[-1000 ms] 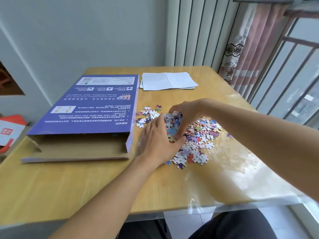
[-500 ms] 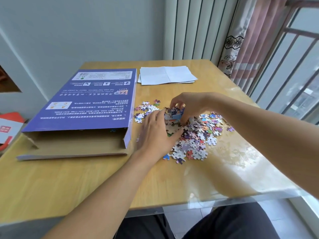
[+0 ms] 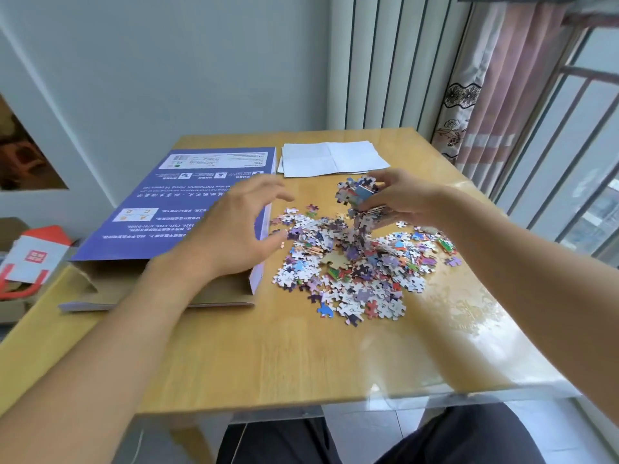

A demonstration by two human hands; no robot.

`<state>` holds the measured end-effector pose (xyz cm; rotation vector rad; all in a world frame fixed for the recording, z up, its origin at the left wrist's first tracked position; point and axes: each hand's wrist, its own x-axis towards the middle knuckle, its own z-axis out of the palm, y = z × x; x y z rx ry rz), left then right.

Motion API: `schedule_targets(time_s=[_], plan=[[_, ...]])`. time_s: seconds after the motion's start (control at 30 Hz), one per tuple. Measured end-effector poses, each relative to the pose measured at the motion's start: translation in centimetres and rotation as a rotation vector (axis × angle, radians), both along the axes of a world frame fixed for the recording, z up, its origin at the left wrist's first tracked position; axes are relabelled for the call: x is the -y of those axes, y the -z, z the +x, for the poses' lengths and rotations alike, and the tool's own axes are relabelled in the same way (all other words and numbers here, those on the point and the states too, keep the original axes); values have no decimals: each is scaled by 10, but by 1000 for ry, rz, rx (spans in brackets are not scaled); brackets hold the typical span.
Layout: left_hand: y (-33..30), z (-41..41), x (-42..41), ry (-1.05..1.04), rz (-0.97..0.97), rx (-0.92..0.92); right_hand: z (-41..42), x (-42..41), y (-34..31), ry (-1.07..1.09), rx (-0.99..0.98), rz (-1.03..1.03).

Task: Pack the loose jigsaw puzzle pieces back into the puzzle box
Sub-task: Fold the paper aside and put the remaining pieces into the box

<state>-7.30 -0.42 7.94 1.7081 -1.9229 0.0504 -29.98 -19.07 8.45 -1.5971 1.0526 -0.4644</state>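
Handful of puzzle pieces point(image 3: 360, 195) is up off the table, clamped in the right hand point(image 3: 402, 199), w/ a few strays dangling or dropping from the underside toward the main pile point(image 3: 355, 262) directly below. Left hand point(image 3: 234, 229) holds nothing, fingers loosely spread, hovering over the near right corner of the puzzle box point(image 3: 181, 216).

Step in hand, as I read it: carry the handful to the box. To do it well: cup the left hand under the right to catch droppers, keep the grip snug but not crushing, move low & level. The box's open mouth point(image 3: 160, 286) faces the person, near the left forearm, so pieces prob. go in from the near end, not the top; left hand could lift the upper panel to widen the slot.

Most of the pile is not yet packed; job looks early.

Edges & room: pile sits below and to the near side of the right hand. Table edge point(image 3: 502, 393) lies nearer the person, w/ bare top between it and the pile. Right side of the table point(image 3: 482, 209) passes close under the right forearm, so sweep leftward, not outward. Folded white paper point(image 3: 331, 159) lies beyond both hands, apart from the pile. Route from right hand to box is short.
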Motion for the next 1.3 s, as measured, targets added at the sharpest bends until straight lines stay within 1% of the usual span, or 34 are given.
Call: schedule_targets(time_s=[0.1, 0.13, 0.2, 0.27, 0.37, 0.43, 0.53, 0.63, 0.7, 0.8, 0.93, 1.0, 1.07, 1.17, 1.3], plan=[[-2, 57, -35, -122, 200, 52, 4, -4, 3, 12, 125, 103], [1, 73, -44, -174, 245, 86, 7, -6, 3, 3, 151, 112], [11, 98, -59, -245, 276, 194, 17, -14, 1, -30, 184, 115], [21, 111, -64, -266, 242, 233, 26, -22, -5, -38, 215, 112], [23, 115, -69, -369, 138, 273, 47, -38, -20, -72, 259, 94], [12, 111, -68, -403, 61, 338, 59, -49, -35, -113, 287, 75], [-30, 103, -60, -380, -33, 397, 73, -63, -72, -179, 347, 26], [-77, 92, -44, -323, -32, 418, 88, -75, -117, -233, 438, -3], [-98, 87, -35, -299, -11, 406, 97, -84, -144, -244, 493, -7], [-110, 82, -25, -262, 8, 321, 107, -98, -160, -254, 479, -64], [-113, 77, -20, -287, 0, 214, 107, -115, -142, -314, 371, -265], [-112, 78, -20, -304, -10, 151, 103, -121, -131, -300, 320, -437], [-110, 81, -20, -295, -5, 94, 102, -124, -119, -280, 266, -650], [-112, 80, -20, -285, 9, 81, 101, -129, -104, -282, 221, -869], [-116, 80, -20, -274, 20, 62, 97, -138, -87, -329, 147, -1045]])
